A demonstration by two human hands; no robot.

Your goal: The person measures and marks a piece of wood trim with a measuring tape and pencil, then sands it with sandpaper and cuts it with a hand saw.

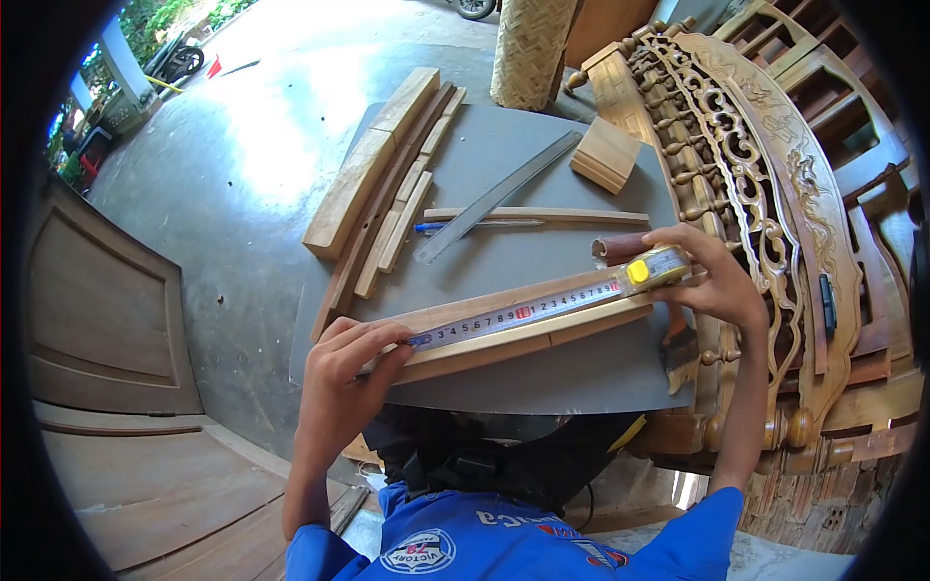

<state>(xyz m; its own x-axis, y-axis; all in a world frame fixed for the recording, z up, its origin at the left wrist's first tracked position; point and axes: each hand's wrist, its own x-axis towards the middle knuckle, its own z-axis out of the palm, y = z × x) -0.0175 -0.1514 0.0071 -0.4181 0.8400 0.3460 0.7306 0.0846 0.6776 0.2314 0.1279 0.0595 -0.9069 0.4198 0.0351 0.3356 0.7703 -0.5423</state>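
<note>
In the head view a tape measure (657,268) with a yellow button is gripped in my right hand (715,274). Its metal blade (528,313) stretches leftward along a pale wooden strip (465,364). At the blade's far end, my left hand (351,356) pinches the tip against the wood; the fingers hide the hook. A brown cylindrical piece (620,246) lies just behind the tape case. Below my right hand rests a paintbrush (679,351).
On the grey tabletop (465,271) lie a metal ruler (504,194), a blue pen (475,225), a wooden block (605,155) and several wooden strips (378,155). Carved wooden furniture (756,145) stands close on the right. Wooden panels (107,290) are at the left.
</note>
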